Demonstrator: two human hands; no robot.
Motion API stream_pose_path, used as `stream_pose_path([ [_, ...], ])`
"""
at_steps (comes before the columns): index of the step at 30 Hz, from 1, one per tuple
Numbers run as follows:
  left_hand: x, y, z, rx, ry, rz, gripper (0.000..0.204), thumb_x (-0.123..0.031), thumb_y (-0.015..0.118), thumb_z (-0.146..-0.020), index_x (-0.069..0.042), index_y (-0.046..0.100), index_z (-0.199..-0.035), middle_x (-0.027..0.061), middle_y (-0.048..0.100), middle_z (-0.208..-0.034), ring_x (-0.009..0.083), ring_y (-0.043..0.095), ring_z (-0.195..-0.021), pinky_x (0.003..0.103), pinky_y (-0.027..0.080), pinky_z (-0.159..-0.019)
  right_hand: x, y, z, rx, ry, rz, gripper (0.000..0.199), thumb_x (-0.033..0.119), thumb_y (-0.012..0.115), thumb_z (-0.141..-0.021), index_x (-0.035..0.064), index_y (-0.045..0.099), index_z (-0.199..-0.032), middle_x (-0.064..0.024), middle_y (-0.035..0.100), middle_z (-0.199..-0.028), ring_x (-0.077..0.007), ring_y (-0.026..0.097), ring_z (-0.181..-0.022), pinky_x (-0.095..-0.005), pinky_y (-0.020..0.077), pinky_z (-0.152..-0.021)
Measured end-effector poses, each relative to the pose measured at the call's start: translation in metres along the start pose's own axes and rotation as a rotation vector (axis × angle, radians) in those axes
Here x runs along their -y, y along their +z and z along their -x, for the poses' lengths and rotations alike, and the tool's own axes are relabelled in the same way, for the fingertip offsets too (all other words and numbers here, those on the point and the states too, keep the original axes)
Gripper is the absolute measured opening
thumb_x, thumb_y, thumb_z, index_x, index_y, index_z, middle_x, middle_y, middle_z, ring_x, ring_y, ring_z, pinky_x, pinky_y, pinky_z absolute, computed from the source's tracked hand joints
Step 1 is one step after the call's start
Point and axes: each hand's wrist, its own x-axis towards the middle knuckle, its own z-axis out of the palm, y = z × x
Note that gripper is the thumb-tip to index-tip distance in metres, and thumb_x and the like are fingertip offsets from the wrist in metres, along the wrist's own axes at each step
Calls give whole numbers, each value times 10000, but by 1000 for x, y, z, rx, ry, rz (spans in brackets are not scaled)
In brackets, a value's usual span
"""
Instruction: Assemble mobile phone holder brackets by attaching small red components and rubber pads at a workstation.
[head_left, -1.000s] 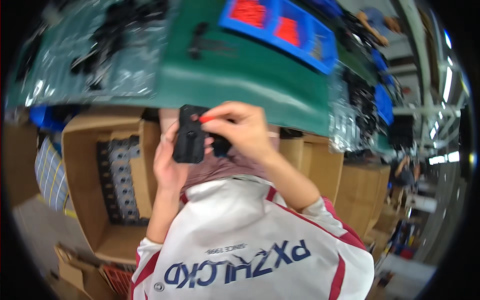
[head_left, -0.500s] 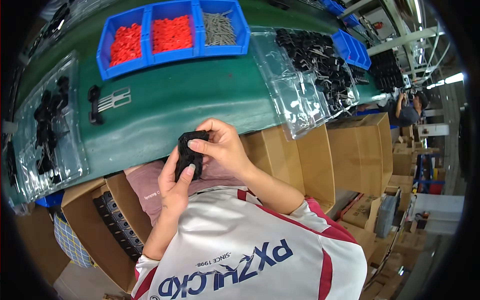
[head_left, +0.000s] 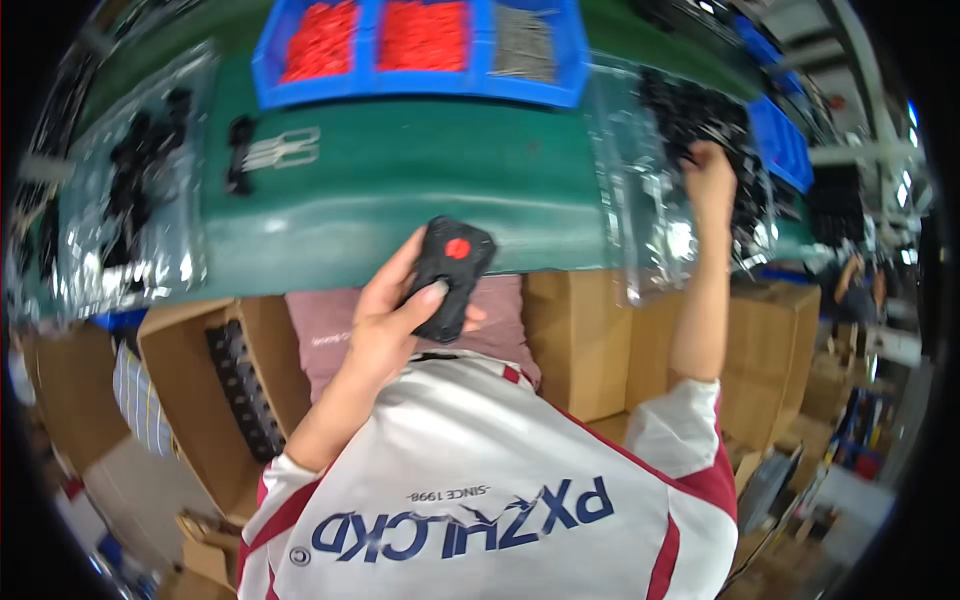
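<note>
One black block [head_left: 463, 282] in the pinch of the left hand [head_left: 388, 312], right hand [head_left: 711, 182] at black parts [head_left: 688, 105], grip unclear.

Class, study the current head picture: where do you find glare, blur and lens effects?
In the head view, white glare streaks the clear plastic sheet at right, with softer sheen on the green table; in the same head view, the right hand looks blurred, as do the metal pieces in the blue tray; the head view's corners go black around the fisheye image.
</note>
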Motion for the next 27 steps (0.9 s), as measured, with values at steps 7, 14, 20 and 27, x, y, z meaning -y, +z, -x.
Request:
stream_pose_path([
  [7, -10, -14, 4, -54, 2, 27, 507, -49, 501, -906, 52, 332, -1373, 228, 593, -1072, 291, 664, -790, 355, 565, -694, 58, -65, 25, -11, 11, -605, 315, 14, 616, -790, 23, 623, -1105, -81, 638, -835, -105, 491, -561, -205, 421, -523],
  [14, -20, -22, 7, -47, 2, -31, 453, -117, 488, -933, 69, 366, -1328, 230, 615, -1000, 283, 662, -789, 348, 552, -703, 141, -14, 86, 664, 15, -1514, 397, 41, 557, -812, -23, 544, -1204, -253, 629, -1048, -80, 498, -529, -136, 341, -390],
  [20, -24, -26, 13, -83, 97, 26, 482, -259, 418, -977, 81, 370, -1314, 230, 624, -968, 285, 660, -785, 347, 546, -707, 214, 17, 125, 1025, -14, -1640, 456, 70, 640, -789, -80, 527, -1204, -241, 622, -1013, -120, 536, -561, -168, 418, -409],
  [27, -30, -30, 22, -136, 169, -40, 604, -413, 308, -1004, 99, 355, -1321, 235, 623, -967, 280, 652, -772, 356, 541, -711, 246, 21, 132, 1192, -85, -1562, 434, -75, 688, -718, -93, 575, -1136, -184, 625, -991, -115, 543, -642, -189, 469, -450],
])
